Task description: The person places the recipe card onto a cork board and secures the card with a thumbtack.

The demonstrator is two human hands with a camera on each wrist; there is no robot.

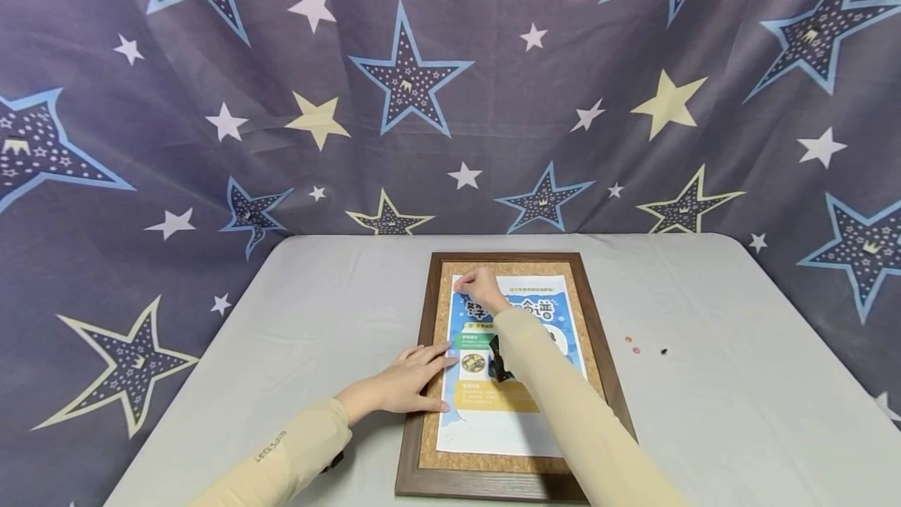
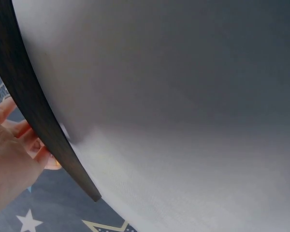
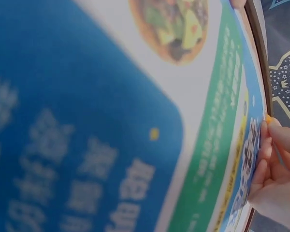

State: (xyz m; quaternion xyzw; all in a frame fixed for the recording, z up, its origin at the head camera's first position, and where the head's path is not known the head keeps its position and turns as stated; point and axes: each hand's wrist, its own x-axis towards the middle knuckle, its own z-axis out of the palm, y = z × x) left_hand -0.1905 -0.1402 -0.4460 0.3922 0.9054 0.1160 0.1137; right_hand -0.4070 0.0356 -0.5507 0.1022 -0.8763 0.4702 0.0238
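Note:
A printed poster [image 1: 503,427] with blue, green and orange panels lies on a cork board [image 1: 439,482] with a dark wooden frame. At the poster's upper left corner, my right hand [image 1: 480,288] pinches a small orange pushpin [image 3: 268,119] between thumb and fingertips; the pin's point is hidden. My left hand [image 1: 408,378] lies with fingers spread across the board's left frame, fingertips on the poster's left edge. In the left wrist view, part of the left hand [image 2: 12,150] shows behind the dark frame edge [image 2: 43,106].
On the grey-white tabletop [image 1: 704,413], right of the board, lie a small orange piece [image 1: 629,339], a pinkish one [image 1: 637,350] and a black one [image 1: 664,351]. A star-patterned curtain [image 1: 493,139] hangs behind the table. My right forearm crosses over the poster.

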